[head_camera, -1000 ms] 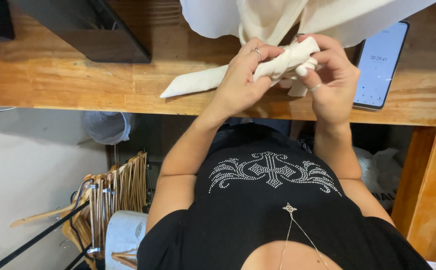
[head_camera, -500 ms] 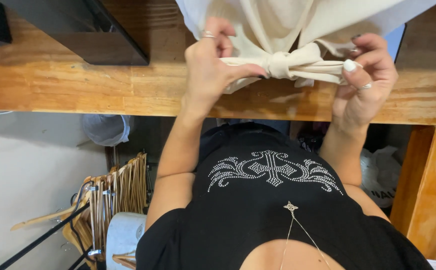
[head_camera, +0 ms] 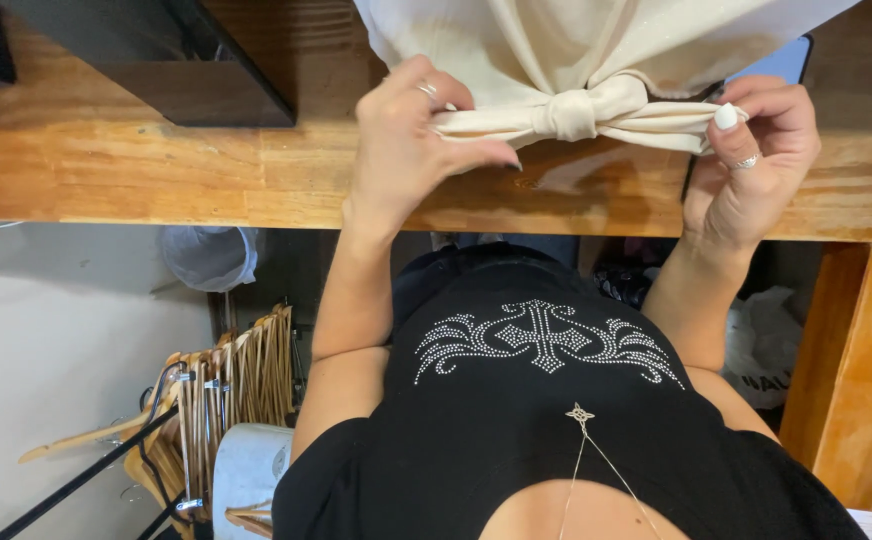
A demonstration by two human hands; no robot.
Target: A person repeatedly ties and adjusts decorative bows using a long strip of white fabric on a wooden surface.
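Note:
A cream cloth garment (head_camera: 576,40) lies on the wooden table (head_camera: 156,170), with its two ties drawn into a knot (head_camera: 571,115) near the front edge. My left hand (head_camera: 411,150) pinches the left tie end just beside the knot. My right hand (head_camera: 756,160) pinches the right tie end, stretched out sideways. Both ties are taut between my hands. A phone (head_camera: 781,65) lies mostly hidden under the cloth and behind my right hand.
A dark box (head_camera: 156,60) stands at the table's back left. Below the table, wooden hangers (head_camera: 226,390) hang on a black rail, a grey bin (head_camera: 211,255) sits by the wall, and a white roll (head_camera: 246,470) stands near my left arm.
My hands have moved apart, pulling the two tie ends sideways. The loose wrap from a second ago is now a tight knot.

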